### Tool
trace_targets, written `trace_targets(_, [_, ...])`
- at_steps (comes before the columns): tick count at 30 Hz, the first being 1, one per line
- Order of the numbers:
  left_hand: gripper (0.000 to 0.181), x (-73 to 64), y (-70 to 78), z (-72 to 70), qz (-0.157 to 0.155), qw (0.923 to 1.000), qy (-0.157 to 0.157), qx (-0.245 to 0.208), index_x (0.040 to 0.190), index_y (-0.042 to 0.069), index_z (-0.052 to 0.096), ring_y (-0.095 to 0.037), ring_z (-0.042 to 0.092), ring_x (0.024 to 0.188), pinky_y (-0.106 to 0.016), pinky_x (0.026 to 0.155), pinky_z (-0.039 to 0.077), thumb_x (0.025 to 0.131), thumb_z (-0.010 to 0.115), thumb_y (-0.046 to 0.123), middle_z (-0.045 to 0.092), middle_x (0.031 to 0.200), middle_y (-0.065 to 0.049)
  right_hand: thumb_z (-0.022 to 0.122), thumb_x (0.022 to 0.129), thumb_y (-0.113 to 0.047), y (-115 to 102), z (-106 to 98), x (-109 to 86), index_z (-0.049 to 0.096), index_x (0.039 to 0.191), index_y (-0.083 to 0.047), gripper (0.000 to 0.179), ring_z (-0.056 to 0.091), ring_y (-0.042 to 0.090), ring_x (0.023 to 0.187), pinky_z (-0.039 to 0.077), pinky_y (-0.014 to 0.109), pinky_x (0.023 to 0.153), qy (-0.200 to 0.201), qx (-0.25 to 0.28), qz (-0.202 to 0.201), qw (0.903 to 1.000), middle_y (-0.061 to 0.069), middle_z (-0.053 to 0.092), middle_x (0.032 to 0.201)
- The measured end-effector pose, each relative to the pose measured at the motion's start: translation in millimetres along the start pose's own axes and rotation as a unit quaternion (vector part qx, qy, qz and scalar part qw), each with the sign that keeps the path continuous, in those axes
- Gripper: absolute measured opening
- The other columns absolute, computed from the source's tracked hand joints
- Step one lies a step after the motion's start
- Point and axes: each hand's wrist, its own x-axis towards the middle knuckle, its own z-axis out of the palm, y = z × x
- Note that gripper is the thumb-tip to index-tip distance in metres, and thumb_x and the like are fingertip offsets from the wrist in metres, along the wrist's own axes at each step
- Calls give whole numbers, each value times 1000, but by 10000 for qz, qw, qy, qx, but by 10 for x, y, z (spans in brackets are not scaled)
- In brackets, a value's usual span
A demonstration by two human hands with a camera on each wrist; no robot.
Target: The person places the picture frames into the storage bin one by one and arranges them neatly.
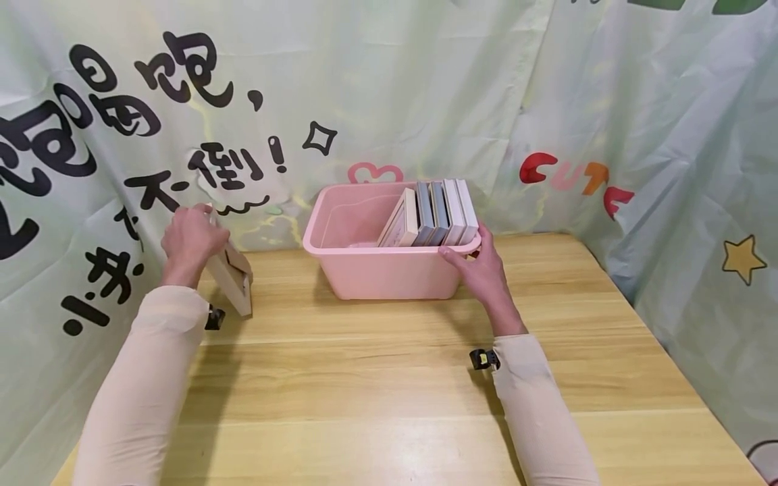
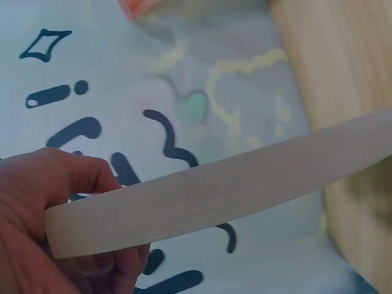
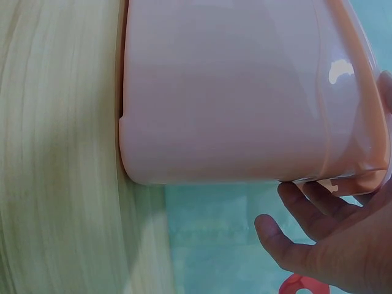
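Note:
In the head view my left hand [image 1: 193, 236] grips the top of a light wooden picture frame [image 1: 229, 282], which stands nearly edge-on at the left of the table with a leg-like piece out from its back. The left wrist view shows the pale narrow edge of the frame [image 2: 208, 193] between thumb and fingers. My right hand [image 1: 486, 266] holds the right end of a pink plastic bin [image 1: 389, 273], thumb over the front rim. From the right wrist, the fingers [image 3: 306, 211] curl under the rim. Thin frame-like pieces [image 1: 434, 214], several of them, lean upright in the bin's right half.
The wooden table [image 1: 365, 378] meets a printed fabric backdrop [image 1: 413, 88] right behind the bin. Fabric also hangs along the left and right sides. A small black wrist device [image 1: 484, 359] sits by the right sleeve, another [image 1: 215, 317] by the left.

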Motion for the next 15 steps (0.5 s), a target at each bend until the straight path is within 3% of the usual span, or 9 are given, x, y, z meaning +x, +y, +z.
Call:
trace_targets(8, [67,4,158,-130,140,9999,-31,-12,145,5,42,-42,50,94,-45,60,45,80,51,18,49,122,-31,69,75,-66,1,-16,-8,8,156,-31,107,36,32,141,33,53,112,12,23,-56,10000,7,34,156])
trace_targets(15, [62,2,290,-255,340,9993,-158,-77,142,5,46,-42,51,94,-46,66,45,83,51,22,50,117,-30,69,74,-67,-5,-8,1,8,156,-31,107,38,31,140,35,53,111,-14,20,-60,10000,7,35,155])
